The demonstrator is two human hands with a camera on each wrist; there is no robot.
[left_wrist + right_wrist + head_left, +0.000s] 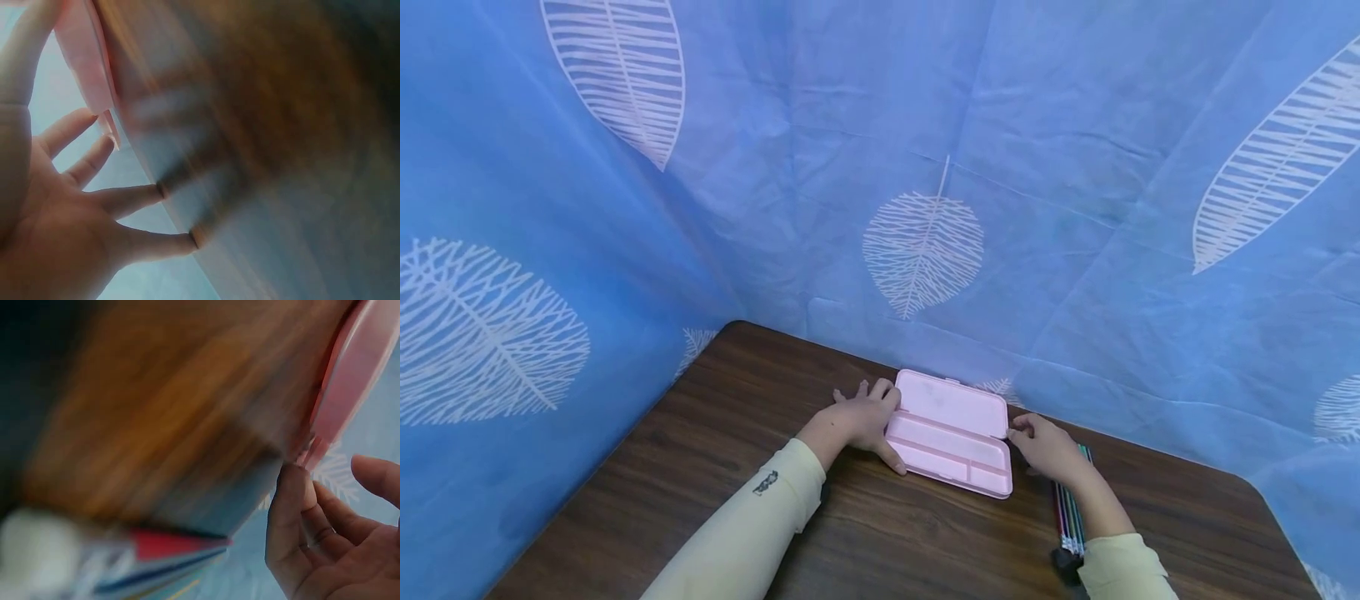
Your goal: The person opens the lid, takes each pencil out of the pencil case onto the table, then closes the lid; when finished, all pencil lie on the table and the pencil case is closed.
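A pink pencil case (953,400) lies with its lid folded back, and its divided tray (936,435) holds nothing. My left hand (865,418) is at the left side, thumb by the front left corner and fingers spread. In the left wrist view, two fingertips of that hand (69,219) reach the case's edge (87,59) and the other two rest on the table. At the opposite side is my right hand (1047,447), its fingertips against the hinge end of the case (353,381) in the right wrist view. The right thumb stands apart from it.
Several pencils (1070,521) lie in a bundle beneath and beside the right forearm, with a dark object (1064,560) at their near end. The dark wooden table (880,550) ends at a blue leaf-patterned curtain (820,250) close behind the case.
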